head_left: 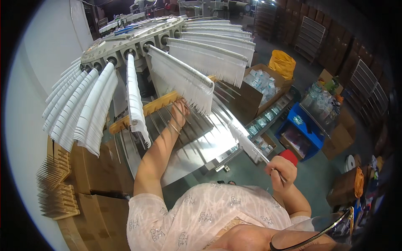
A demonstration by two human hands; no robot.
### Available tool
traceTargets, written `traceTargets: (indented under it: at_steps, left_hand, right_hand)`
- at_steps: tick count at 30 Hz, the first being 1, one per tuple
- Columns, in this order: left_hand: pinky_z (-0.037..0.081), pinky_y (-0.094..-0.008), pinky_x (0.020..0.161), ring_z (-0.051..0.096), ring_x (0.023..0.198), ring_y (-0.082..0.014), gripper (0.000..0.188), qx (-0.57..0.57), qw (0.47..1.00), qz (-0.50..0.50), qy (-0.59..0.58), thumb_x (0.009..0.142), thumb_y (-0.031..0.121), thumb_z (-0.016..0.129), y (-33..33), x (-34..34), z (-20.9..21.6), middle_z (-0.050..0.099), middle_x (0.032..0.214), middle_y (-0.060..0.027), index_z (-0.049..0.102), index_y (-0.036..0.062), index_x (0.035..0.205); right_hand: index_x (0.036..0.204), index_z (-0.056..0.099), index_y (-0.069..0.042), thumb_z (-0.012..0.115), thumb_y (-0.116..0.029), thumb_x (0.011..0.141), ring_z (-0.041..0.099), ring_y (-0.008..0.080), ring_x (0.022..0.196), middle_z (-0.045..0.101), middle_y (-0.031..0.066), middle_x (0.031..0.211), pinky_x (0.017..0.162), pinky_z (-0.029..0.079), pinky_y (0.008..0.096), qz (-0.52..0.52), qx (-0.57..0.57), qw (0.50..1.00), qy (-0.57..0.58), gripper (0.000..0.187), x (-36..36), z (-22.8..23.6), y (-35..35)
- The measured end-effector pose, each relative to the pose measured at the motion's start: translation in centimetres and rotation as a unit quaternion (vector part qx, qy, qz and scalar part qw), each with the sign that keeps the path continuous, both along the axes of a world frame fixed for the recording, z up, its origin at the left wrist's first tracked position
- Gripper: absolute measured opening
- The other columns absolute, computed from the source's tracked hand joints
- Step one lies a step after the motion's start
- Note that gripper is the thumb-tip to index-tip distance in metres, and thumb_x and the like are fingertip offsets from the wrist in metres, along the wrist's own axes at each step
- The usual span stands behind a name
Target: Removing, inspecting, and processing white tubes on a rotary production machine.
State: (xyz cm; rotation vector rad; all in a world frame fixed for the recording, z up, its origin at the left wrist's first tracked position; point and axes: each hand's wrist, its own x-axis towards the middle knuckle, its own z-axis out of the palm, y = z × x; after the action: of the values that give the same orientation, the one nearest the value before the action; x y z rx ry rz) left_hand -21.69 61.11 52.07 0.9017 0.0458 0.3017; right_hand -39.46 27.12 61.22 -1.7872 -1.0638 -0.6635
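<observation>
R hand (283, 171) grips the rod (263, 157) at 4 o'clock, tip toward 10 — best kept steady so its white strips (248, 144) don't slip. L hand (179, 112) curls by the rack (161, 104), 10 o'clock — can't tell what it grips.

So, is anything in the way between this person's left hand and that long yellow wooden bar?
Nothing visible stands between the left hand and the long yellow wooden bar: the hand is right at it. Just to the right, though, a fringed white curtain of thin strips hides part of the bar.
</observation>
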Motion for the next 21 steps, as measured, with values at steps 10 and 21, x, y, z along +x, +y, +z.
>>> traceTargets:
  at_steps: [10,21]
  left_hand:
    - [0.041,-0.0246,0.038,0.047,0.046,-0.0115,0.011,-0.043,0.998,-0.04,0.022,0.084,0.019,0.045,-1.4,1.7,0.3,0.052,0.065,-0.0001,0.05,0.0098,0.086]
    - [0.037,-0.0189,0.035,0.047,0.045,-0.0086,0.019,-0.059,0.996,-0.009,0.063,0.084,0.031,0.043,-1.3,0.3,1.0,0.052,0.063,0.0026,0.051,0.0139,0.083]
  right_hand:
    - [0.08,0.057,0.002,0.051,0.003,0.072,0.055,0.0177,0.054,0.057,0.0096,0.065,0.048,0.042,0.0252,-0.013,-0.007,1.0,0.027,0.01,3.1,0.8,5.2]
    - [0.092,0.053,0.003,0.043,-0.008,0.084,0.054,0.018,0.062,0.057,0.0125,0.077,0.059,0.045,0.0275,0.098,0.292,0.907,0.286,0.017,5.7,-9.9,5.2]
